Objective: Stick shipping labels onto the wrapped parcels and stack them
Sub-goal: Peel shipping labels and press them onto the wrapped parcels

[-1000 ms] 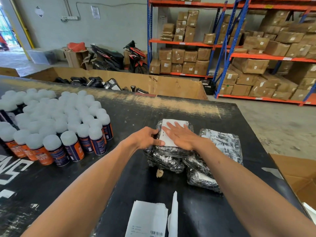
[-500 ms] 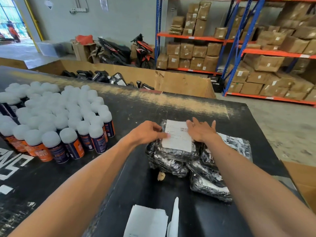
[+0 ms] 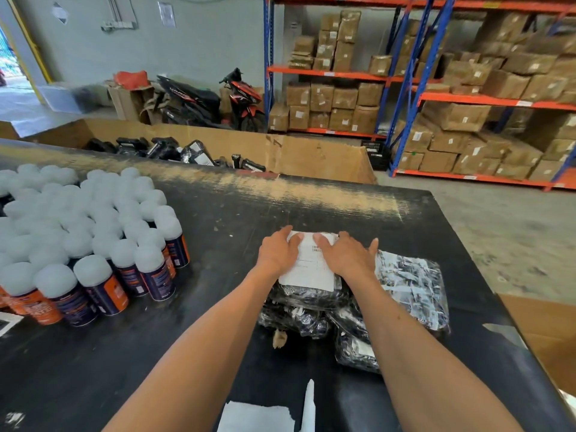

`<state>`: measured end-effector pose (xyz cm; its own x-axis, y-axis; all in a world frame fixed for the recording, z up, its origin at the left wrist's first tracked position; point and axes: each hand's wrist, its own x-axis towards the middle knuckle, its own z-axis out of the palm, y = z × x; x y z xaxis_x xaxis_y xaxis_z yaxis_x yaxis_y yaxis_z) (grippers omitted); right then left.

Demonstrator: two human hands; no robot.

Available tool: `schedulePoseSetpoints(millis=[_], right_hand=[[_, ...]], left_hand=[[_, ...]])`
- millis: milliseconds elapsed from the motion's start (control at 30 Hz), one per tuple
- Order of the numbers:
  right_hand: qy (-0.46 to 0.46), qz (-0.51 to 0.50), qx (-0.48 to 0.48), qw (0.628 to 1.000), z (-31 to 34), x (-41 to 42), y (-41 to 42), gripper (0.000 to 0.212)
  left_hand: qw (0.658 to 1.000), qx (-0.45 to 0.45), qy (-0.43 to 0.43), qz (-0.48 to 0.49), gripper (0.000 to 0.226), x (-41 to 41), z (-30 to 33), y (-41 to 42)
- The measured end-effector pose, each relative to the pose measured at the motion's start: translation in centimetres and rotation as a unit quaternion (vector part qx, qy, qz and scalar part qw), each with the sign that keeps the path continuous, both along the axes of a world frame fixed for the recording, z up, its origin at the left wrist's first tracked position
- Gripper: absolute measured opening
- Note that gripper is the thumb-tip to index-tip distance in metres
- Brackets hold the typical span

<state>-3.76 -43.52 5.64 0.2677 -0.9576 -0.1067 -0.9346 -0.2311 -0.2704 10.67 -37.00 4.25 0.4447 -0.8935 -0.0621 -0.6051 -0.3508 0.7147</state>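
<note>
label: white shipping label (image 3: 311,266) now lies flat on the top parcel (image 3: 307,296), between your two hands. A second ago your right palm covered it; half a second ago both hands sat at its side edges.
left hand: your left hand (image 3: 278,251) has slid up to the label's far left corner. Fingers (image 3: 288,235) straight, close together, pressing down, not pinching anything.
right hand: your right hand (image 3: 346,256) has moved back over the label's right side and far edge. Fingers (image 3: 324,241) flat and a bit spread, pressing; the outer ones hang past the label onto the wrap.
parcel stack: black wrapped parcels (image 3: 299,319) piled under your fingers on the dark surface (image 3: 218,322); one light-printed parcel (image 3: 411,285) just right of your right hand.
meaning: looks like the smoothing pass, label stuck down and edges being rubbed. Near edge isn't under your fingers; can't tell if it's fully down.
next: probably a wipe toward you, then the next label from the sheets (image 3: 255,419) close to you, well behind your fingers.
other stuff: spray cans (image 3: 93,244) well left of your left hand, not involved.
</note>
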Motion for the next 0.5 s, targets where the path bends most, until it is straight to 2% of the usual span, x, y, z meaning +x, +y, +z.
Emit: schedulePoseSetpoints(millis=[133,200,267,400,500], right_hand=[[-0.040,-0.026,-0.046,0.998,0.1,-0.3,0.4,0.048],[-0.042,-0.031,-0.050,0.997,0.5,-0.4,0.4,0.042],[-0.023,-0.014,-0.038,0.999,0.7,-0.6,0.9,0.048],[0.027,0.023,0.003,0.999,0.5,-0.6,2.6,0.087],[0.043,0.047,0.003,0.998,0.0,-0.7,3.2,0.082]], left_hand=[[1.000,-0.012,0.026,-0.009,0.051,0.2,-0.3,0.7],[0.999,-0.011,0.045,-0.025,0.050,0.3,0.2,1.4],[0.997,0.003,0.050,-0.050,0.055,0.3,0.8,2.3],[0.997,0.010,0.061,-0.056,0.062,-0.3,0.6,4.1],[0.995,0.009,0.069,-0.070,0.060,-0.6,0.6,4.3]])
